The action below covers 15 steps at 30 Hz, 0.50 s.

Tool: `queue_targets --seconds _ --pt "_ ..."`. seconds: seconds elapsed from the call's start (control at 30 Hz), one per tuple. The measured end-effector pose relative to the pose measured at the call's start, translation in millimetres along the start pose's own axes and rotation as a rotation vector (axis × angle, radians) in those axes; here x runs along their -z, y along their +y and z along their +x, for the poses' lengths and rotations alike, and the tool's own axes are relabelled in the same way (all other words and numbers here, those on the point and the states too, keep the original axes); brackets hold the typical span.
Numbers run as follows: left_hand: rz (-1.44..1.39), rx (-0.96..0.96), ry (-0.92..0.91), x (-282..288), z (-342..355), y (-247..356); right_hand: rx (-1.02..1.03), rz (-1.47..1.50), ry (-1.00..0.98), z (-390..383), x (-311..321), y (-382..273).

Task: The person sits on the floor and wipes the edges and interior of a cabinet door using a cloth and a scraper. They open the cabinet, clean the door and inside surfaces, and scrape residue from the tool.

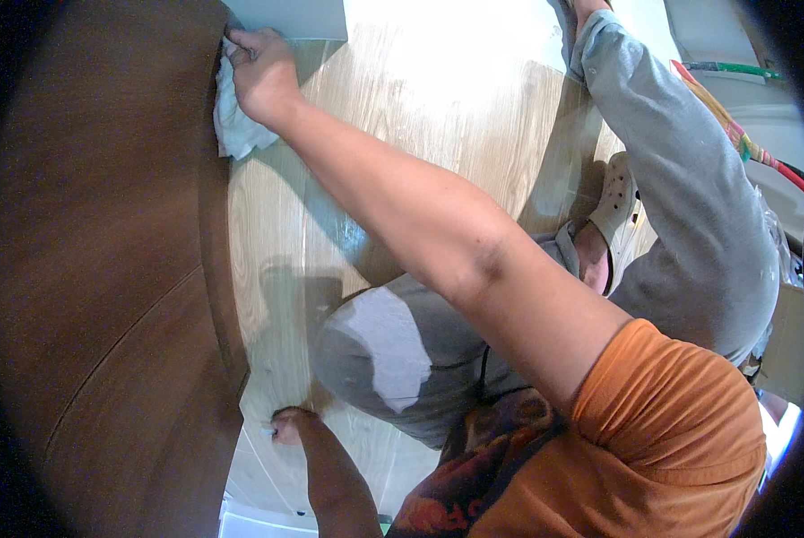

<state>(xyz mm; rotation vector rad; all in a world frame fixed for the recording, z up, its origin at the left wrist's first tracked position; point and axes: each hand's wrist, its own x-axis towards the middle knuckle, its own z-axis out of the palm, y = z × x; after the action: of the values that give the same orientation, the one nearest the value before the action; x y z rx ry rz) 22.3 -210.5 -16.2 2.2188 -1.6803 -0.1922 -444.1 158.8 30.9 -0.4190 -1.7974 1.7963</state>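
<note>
My right hand grips a crumpled white cloth low against the dark brown wooden panel, at the upper left, where it meets the light wood-look floor. My right arm stretches diagonally across the view from an orange sleeve. At the lower left, my left hand is curled down at the floor beside the panel, with a small pale bit at its fingers that I cannot make out.
My bent legs in grey trousers and a beige clog occupy the right side. A pale grey board stands at the top. Colourful long items and white fittings lie at the far right.
</note>
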Motion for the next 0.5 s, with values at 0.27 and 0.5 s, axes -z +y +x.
queue_targets --seconds 0.27,0.5 --pt "0.094 -0.048 0.017 17 -33 24 -0.302 -0.236 0.012 8 7 4" --pt "0.124 -0.145 -0.030 5 1 -10 0.081 -0.162 0.086 1 -1 -3"
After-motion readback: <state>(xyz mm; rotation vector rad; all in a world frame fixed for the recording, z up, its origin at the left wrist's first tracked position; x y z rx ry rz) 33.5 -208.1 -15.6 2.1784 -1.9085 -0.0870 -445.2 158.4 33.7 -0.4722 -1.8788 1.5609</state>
